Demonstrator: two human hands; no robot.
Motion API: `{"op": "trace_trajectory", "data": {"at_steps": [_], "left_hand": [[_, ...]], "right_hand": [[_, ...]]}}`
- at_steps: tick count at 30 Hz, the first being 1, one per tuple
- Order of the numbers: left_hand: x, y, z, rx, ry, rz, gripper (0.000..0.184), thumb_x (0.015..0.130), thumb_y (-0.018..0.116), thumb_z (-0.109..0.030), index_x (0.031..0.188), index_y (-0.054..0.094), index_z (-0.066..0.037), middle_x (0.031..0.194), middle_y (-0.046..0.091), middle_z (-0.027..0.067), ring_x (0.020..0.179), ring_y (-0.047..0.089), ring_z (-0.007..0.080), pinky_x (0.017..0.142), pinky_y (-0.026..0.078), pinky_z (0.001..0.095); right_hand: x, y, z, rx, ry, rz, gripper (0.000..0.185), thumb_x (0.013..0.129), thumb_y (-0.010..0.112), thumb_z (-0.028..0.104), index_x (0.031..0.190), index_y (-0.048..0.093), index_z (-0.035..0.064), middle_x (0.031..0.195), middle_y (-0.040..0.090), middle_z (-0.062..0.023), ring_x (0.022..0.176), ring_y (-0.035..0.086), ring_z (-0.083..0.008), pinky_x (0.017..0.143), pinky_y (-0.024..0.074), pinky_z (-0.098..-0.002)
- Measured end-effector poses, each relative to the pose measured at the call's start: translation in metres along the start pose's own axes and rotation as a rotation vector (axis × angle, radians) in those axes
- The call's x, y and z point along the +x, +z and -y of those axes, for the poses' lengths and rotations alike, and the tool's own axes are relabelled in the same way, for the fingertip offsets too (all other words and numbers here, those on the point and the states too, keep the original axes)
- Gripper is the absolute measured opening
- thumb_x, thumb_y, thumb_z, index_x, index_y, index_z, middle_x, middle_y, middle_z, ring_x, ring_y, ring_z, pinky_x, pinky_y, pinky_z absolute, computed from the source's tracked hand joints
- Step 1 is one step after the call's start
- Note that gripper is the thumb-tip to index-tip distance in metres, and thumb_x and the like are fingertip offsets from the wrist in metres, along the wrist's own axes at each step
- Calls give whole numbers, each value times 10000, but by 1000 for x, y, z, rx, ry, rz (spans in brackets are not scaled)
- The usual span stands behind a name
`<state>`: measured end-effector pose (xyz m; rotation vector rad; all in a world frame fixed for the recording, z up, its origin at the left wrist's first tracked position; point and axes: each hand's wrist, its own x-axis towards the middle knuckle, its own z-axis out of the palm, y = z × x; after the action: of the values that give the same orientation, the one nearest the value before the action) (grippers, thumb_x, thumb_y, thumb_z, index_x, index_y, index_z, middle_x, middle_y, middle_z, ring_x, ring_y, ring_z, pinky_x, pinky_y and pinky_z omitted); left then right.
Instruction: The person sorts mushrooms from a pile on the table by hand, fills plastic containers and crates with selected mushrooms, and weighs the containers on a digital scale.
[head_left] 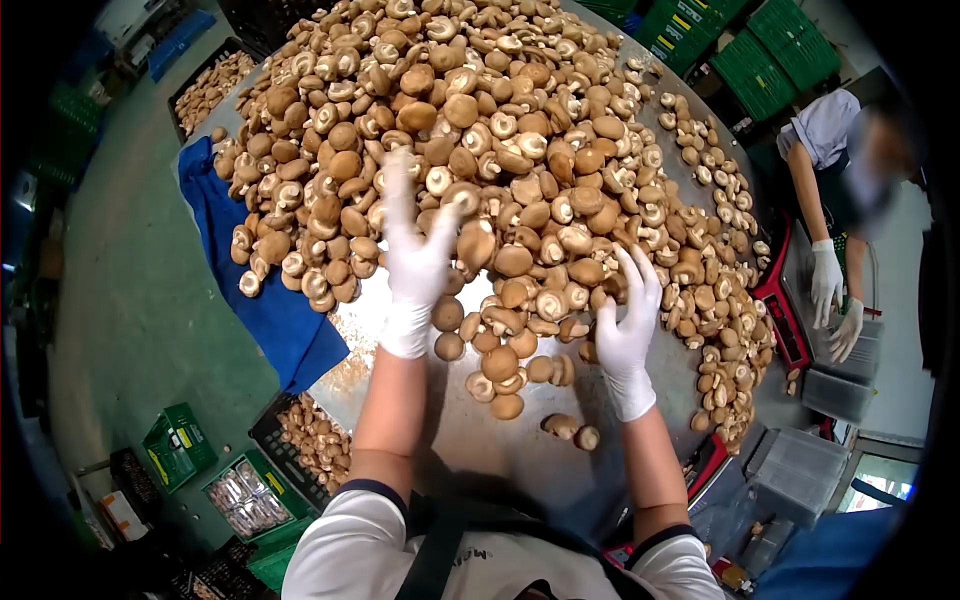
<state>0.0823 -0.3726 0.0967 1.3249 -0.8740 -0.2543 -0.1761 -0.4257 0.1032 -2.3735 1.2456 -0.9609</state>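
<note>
A large heap of brown-capped shiitake mushrooms (515, 260) covers the metal table (470, 440). My left hand (415, 265), in a white glove, reaches into the left-middle of the heap. Its fingers are stretched and its thumb is apart, slightly smeared by motion; one mushroom lies right by the thumb tip. My right hand (630, 325), also gloved in white, rests at the heap's near right edge, fingers apart and lightly curved beside the mushrooms there. Between my forearms, a few loose mushrooms (570, 430) lie on the bare metal nearest to me.
A blue cloth (250, 280) hangs over the table's left edge. Crates of mushrooms (315, 445) stand below left. Green crates (685, 30) are stacked at the back right. On the right, a co-worker's gloved hands (835, 300) are near a red-framed device (785, 310) and clear plastic boxes (800, 470).
</note>
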Motion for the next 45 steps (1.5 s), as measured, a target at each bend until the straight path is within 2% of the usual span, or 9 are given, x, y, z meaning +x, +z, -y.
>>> {"op": "trace_trajectory", "data": {"at_steps": [5,12,18,23,29,36,41,43,45], "left_hand": [[-64,-87,0,213,-64,-262,553,898,522,-22,1435,394,11,1488,379,170,1376,374,314,1155,278,416],[-196,-113,-2,769,-190,162,719,824,658,-182,1431,353,52,1378,465,269,1329,393,410,1133,293,465],[-191,-66,9,505,-63,210,751,808,706,-193,1447,360,-1,1438,382,249,1285,428,411,1079,356,456],[-189,-61,8,451,-122,143,757,807,700,-156,1454,340,2,1459,342,249,1312,396,393,1069,362,443],[-190,-62,12,501,-81,123,759,809,691,-171,1456,331,-1,1457,332,260,1333,351,412,1093,324,472],[-190,-61,15,561,-103,119,770,806,693,-204,1459,334,-14,1459,325,261,1337,338,425,1110,289,498],[-191,-59,18,539,-91,94,784,795,702,-204,1461,334,-20,1464,316,264,1345,333,421,1111,289,501],[-191,-58,16,545,-94,85,788,795,703,-204,1465,330,-19,1468,309,265,1346,334,420,1108,294,499],[-191,-57,15,541,-95,88,790,797,702,-203,1467,326,-19,1471,301,265,1347,332,420,1106,298,499]], "right_hand": [[38,44,54,123,-139,153,386,845,625,129,1228,620,83,1205,588,-115,1119,532,-314,971,436,-407],[22,70,33,114,182,411,552,816,589,82,1361,504,110,1215,518,-159,1126,528,-354,1000,424,-409],[4,88,8,144,38,189,368,880,588,237,1222,599,102,1243,577,-168,1121,570,-341,924,470,-428],[49,80,40,96,504,459,452,848,667,442,1114,618,80,1013,705,-117,960,669,-310,841,503,-412],[50,95,5,350,415,728,546,740,731,285,1219,609,51,1178,618,-168,1066,616,-275,926,480,-350],[30,79,26,356,438,683,514,774,710,195,1241,543,57,1177,576,-125,1017,586,-228,862,494,-327],[18,64,19,1426,640,399,371,921,458,165,1271,532,67,1281,561,-100,1188,547,-225,1007,437,-369],[27,57,19,1876,605,391,286,930,483,187,1178,578,81,1202,605,-69,1151,570,-208,957,467,-375],[36,71,8,1458,585,238,216,942,554,256,1057,604,80,1078,636,-66,1027,620,-186,901,503,-381]]}}
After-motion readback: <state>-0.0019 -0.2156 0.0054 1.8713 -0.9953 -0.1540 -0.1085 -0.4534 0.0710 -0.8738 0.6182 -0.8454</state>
